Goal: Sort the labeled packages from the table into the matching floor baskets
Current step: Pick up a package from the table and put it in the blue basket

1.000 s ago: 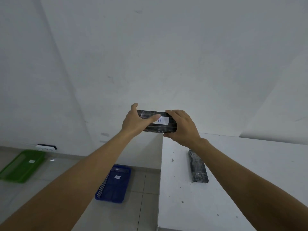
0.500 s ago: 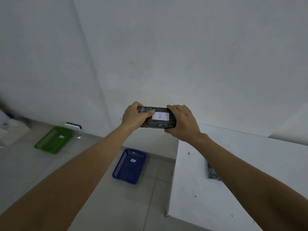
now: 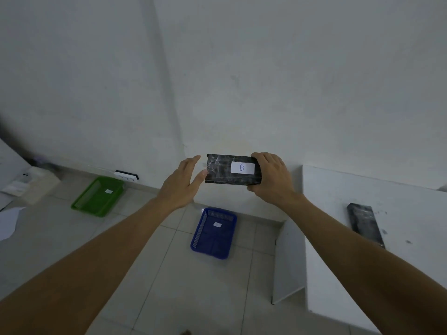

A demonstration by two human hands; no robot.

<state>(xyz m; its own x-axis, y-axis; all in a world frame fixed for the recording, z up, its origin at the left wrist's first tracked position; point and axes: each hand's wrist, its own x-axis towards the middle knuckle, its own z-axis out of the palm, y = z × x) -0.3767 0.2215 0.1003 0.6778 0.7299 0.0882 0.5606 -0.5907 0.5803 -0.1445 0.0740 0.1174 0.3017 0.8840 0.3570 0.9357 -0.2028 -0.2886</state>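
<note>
Below the fingers, on the tiled floor, the green basket (image 3: 98,197) and blue basket (image 3: 214,233) look empty; the right hand (image 3: 268,176) grips the B package (image 3: 233,169), the left hand (image 3: 183,182) is spread open beside it, and one package (image 3: 365,223) remains on the table (image 3: 399,274).

- The held package (image 3: 233,169) is up in front of the wall, between the 2 hands: right hand (image 3: 269,178) on its right end, left hand (image 3: 182,181) just beside its left end.
- 2 baskets on the floor: the near basket (image 3: 214,234) lies below the package, the far basket (image 3: 99,197) to its left, near the wall.
- The table (image 3: 399,274) is to the right, with a second package (image 3: 365,223) on it.
</note>
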